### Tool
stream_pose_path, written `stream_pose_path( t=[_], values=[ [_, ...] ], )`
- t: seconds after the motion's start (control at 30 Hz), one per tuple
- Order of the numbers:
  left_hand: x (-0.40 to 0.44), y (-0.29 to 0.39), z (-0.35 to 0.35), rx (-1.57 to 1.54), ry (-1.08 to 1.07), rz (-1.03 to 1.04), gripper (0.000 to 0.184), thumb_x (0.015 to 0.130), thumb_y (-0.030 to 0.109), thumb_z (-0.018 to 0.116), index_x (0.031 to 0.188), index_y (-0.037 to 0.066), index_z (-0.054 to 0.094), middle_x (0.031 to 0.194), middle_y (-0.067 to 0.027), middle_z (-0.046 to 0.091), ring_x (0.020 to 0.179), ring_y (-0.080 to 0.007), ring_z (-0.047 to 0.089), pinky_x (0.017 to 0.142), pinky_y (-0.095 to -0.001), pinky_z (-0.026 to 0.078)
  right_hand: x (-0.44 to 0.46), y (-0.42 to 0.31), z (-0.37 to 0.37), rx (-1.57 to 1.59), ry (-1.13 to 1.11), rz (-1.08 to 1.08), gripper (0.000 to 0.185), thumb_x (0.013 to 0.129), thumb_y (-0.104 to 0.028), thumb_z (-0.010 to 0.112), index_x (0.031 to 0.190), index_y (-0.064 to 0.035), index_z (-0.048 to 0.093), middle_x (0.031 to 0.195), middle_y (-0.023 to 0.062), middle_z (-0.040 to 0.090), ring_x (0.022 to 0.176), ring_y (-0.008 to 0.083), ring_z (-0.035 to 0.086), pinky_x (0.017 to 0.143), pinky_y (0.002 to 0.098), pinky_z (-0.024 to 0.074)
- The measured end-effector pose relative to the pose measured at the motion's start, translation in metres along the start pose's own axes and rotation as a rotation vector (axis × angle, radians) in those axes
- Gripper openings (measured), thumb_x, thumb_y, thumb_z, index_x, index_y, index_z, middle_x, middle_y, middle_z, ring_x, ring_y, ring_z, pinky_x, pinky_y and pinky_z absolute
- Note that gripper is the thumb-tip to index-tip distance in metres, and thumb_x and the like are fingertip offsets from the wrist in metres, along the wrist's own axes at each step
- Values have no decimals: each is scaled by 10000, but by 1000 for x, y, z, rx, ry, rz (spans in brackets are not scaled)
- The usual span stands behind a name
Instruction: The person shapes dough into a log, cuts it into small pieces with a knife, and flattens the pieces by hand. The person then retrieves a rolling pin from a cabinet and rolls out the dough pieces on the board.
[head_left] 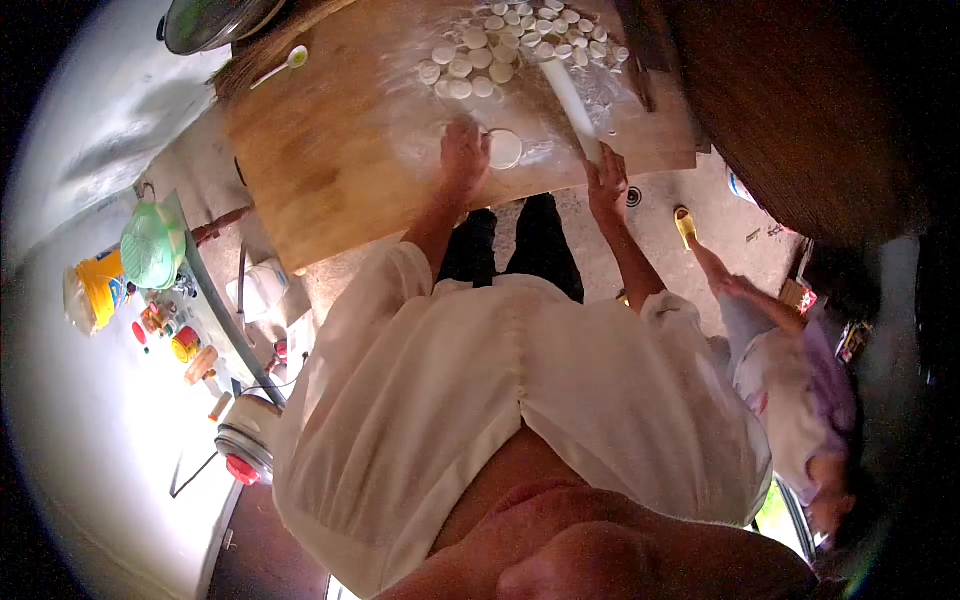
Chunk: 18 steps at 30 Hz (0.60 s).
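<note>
My left hand (466, 157) is low over the floured wooden board, its slightly blurred fingers stretched forward. Right beside its thumb lies a flat round dough wrapper (505, 149); whether they touch is hard to tell. Near the board's front edge, my right hand (606, 180) is closed around the near end of a long white rolling pin (570, 103). The pin slants away from me toward many small dough pieces (480, 58) scattered at the far side, some flattened into discs.
A white spoon (293, 60) with something green in it lies on the wooden board (320, 150). Beyond it is a large pan (215, 22). To the left, a side table holds a green basket (153, 245) and a yellow bucket (97, 290). Another person (790, 390) is at my right.
</note>
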<state>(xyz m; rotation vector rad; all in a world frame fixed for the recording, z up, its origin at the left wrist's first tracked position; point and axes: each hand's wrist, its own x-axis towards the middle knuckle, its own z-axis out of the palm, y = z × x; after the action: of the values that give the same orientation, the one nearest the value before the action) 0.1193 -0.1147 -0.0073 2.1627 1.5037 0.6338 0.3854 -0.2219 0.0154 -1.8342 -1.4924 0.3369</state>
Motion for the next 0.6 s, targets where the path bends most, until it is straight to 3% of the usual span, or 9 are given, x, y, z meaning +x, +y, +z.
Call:
stream_pose_path(
  t=[0.13,0.23,0.27,0.33,0.37,0.4,0.47,0.53,0.6],
  values=[
    [-5,7,0,82,122,43,168,919,207,599,953,44,583,1085,-198,588,989,-410,576,819,-505,475,-14,8,4,-13,-58,73,410,927,-146,666,1297,-4,561,1138,232,606,1072,400,589,901,467,491],
    [-16,-13,3,-114,-233,-300,214,947,214,568,1019,14,594,1091,-224,615,993,-421,596,816,-525,480,-28,26,15,-66,68,-45,428,917,-183,686,1286,-3,563,1165,232,605,1072,393,590,915,474,478],
    [-26,-36,-1,28,-62,-78,246,963,227,555,1057,3,599,1082,-236,627,984,-421,606,812,-528,483,-29,20,11,-89,23,-2,437,920,-205,691,1279,6,562,1191,238,601,1091,400,585,937,479,467],
    [-33,-67,-29,-28,63,-100,281,983,228,538,1120,-6,609,1059,-254,645,966,-420,616,814,-526,486,-32,17,8,-113,-18,45,448,922,-228,695,1273,16,560,1216,244,597,1110,408,580,959,483,456],
    [-31,-79,-48,-223,13,-342,284,988,217,535,1147,-4,614,1044,-260,650,957,-419,616,821,-521,487,-34,18,8,-90,-24,74,457,930,-237,689,1282,21,553,1238,249,592,1133,415,572,979,484,445],
    [-38,-118,-43,-80,64,-290,228,977,161,535,1119,5,620,1041,-254,648,949,-426,612,835,-521,483,-35,18,8,-67,-30,102,466,939,-245,683,1291,27,547,1260,254,586,1157,423,564,1000,484,434],
    [-29,-131,-74,-16,131,-165,274,965,173,553,1175,2,594,1193,-257,597,1087,-453,543,920,-548,421,-37,15,8,-55,-26,114,473,945,-255,678,1298,29,543,1265,259,582,1176,429,555,1011,484,429],
    [-8,-91,-103,231,79,-315,412,949,236,587,1295,16,546,1322,-243,526,1214,-420,476,1021,-556,358,-36,13,6,-44,-20,126,481,951,-265,672,1305,32,540,1270,265,579,1195,435,547,1022,484,425],
    [12,-77,-71,406,81,-157,609,920,319,635,1424,31,449,1446,-227,440,1350,-383,391,1129,-555,268,-33,12,6,-75,-41,116,484,942,-253,679,1316,22,542,1245,253,588,1153,416,572,991,482,449]
  ],
)
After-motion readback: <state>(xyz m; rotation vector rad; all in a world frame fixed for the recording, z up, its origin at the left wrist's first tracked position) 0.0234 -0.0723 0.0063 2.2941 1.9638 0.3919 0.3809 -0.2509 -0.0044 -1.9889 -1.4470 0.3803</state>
